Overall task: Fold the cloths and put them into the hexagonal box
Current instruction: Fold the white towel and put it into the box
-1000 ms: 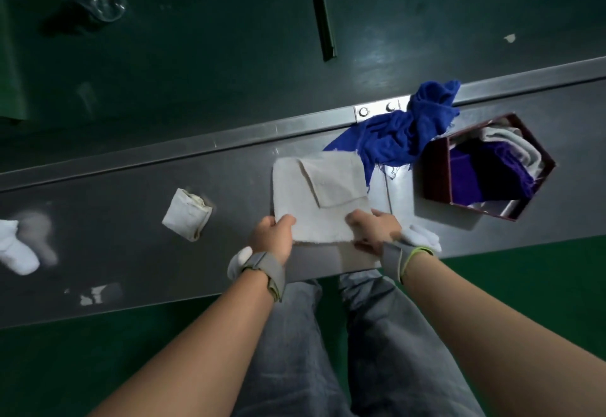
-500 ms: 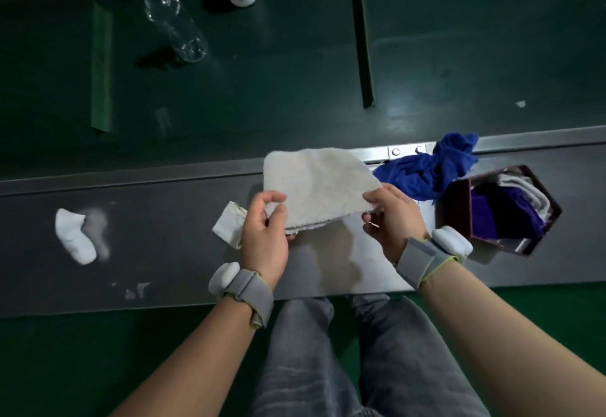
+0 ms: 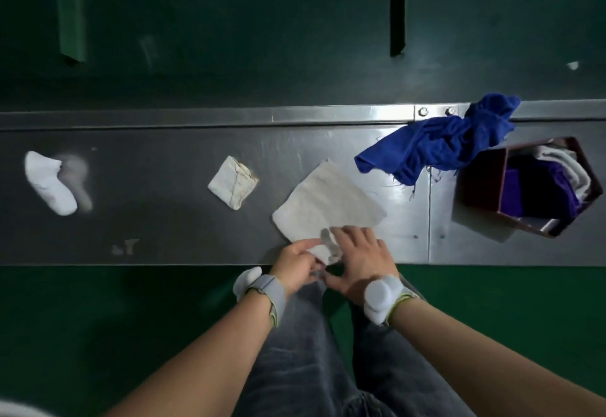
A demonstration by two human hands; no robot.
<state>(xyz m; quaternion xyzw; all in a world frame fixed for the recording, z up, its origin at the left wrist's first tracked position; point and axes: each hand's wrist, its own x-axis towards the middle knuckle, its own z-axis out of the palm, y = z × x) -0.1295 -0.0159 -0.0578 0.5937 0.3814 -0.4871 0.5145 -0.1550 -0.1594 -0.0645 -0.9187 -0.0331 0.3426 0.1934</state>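
Observation:
A beige cloth (image 3: 328, 203) lies flat on the steel table (image 3: 164, 220), turned like a diamond. Its near corner is pinched between my left hand (image 3: 296, 261) and my right hand (image 3: 360, 261) at the table's front edge. A crumpled blue cloth (image 3: 442, 144) lies at the back right, touching the dark hexagonal box (image 3: 475, 187). The box holds folded purple and white cloths. A small folded beige cloth (image 3: 233, 182) rests left of centre.
A white sock-like piece (image 3: 49, 182) lies at the far left of the table. Beyond the table's raised back rim (image 3: 229, 116) is dark green floor with a green strip and a black bar. My jeans-clad legs are below the front edge.
The beige cloth, held up in the air half a second ago, now lies flat on the table. Both hands have come together at its near corner.

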